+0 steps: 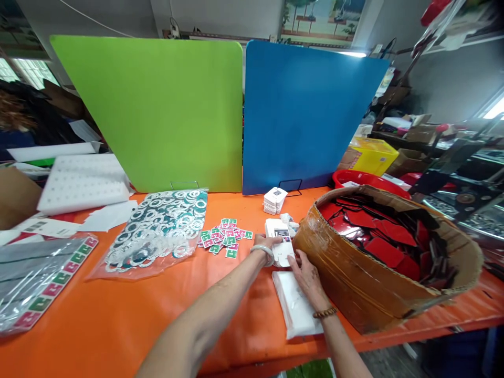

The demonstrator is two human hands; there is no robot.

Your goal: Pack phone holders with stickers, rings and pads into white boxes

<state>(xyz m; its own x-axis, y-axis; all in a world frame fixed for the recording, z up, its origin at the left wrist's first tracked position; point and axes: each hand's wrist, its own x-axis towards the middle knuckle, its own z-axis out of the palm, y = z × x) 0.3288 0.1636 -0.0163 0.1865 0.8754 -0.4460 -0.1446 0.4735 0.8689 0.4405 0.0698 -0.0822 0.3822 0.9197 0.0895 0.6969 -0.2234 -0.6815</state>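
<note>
On orange table (252, 328), left hand (266, 242) pinches white rectangular printed card (282, 254) between fingers; probably light, stiff, best edge-held. Right hand (307, 277) touches corner, fingers' grip unclear.

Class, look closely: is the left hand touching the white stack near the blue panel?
Apart: the head view plainly shows orange tabletop between the left hand and the white stack.

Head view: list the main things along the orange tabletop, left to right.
Flat clear-wrapped packet, bag of round pieces, pile of red-and-green pieces, held white printed piece, cardboard box.
</note>
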